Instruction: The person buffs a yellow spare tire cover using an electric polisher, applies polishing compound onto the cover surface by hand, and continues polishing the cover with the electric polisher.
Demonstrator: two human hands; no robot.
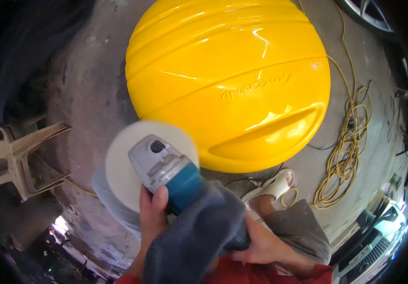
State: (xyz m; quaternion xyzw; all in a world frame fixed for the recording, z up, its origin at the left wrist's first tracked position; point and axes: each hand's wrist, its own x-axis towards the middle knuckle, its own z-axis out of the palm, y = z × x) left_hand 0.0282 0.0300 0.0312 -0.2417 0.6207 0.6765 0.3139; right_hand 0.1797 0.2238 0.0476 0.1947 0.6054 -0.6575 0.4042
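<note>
A teal and grey electric polisher with a round pale buffing pad is held low in front of me. My left hand grips the side of its body near the grey head, thumb showing on top. A dark grey-blue cloth drapes over its rear part. My right hand closes around the rear end beside the cloth; some of its fingers are hidden. Ahead lies a glossy yellow spare wheel cover with raised "CROSSWIND" lettering, upside down to me. The pad overlaps the cover's lower left edge; contact I cannot tell.
A coiled yellow cord lies on the concrete floor at right. A beige plastic chair is at left. A car wheel shows at top right. My sandalled foot is just below the cover.
</note>
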